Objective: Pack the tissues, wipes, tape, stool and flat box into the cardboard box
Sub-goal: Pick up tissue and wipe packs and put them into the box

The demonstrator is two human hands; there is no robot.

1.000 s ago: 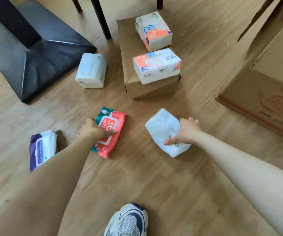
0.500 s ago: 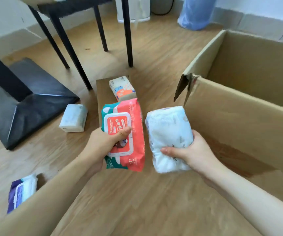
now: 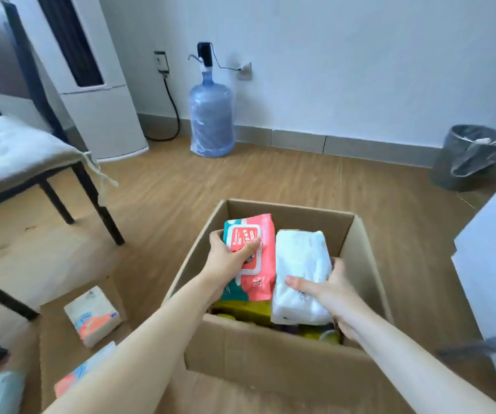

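Note:
The open cardboard box stands on the floor right in front of me. My left hand grips a red and teal wipes pack inside the box's opening. Beside it my right hand holds a white tissue pack, also within the opening. Yellow items lie lower in the box, partly hidden. At lower left a flat brown box carries an orange-and-white tissue pack; a second such pack peeks out beside my left arm.
A black-legged chair with a pale cushion stands at left. A white tower appliance, a blue water jug and a grey bin line the far wall. A white surface edges the right.
Both hands lifted the wipes pack and white tissue pack off the floor and carried them rightward into the cardboard box's opening. My view swung up towards the wall.

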